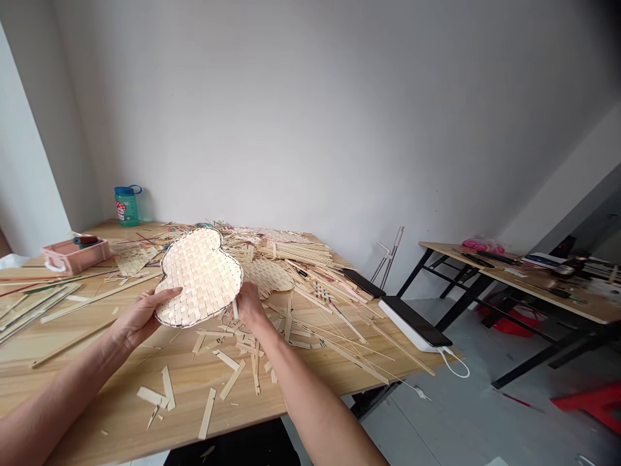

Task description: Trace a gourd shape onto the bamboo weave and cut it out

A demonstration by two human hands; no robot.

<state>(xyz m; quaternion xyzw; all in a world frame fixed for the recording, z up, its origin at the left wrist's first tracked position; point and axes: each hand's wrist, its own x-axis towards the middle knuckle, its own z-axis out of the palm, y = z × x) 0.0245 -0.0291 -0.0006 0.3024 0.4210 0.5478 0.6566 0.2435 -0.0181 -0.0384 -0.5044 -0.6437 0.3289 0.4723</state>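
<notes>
A woven bamboo-strip panel with a wavy, lobed outline and dark stitching along its edge is held up over the table. My left hand grips its lower left edge, the thumb lying on the front face and the other fingers behind. Against the lower right edge is my right hand, closed, its fingers largely hidden by the panel. A short pale stick-like end shows beside that hand; what it belongs to cannot be made out. Beneath, cut bamboo strips lie scattered, and another woven piece rests behind my right hand.
A pink crate and a teal water bottle stand at the left back. Long strips are heaped toward the wall. A phone on a white block, with a cable, is at the right edge. Another table stands farther right.
</notes>
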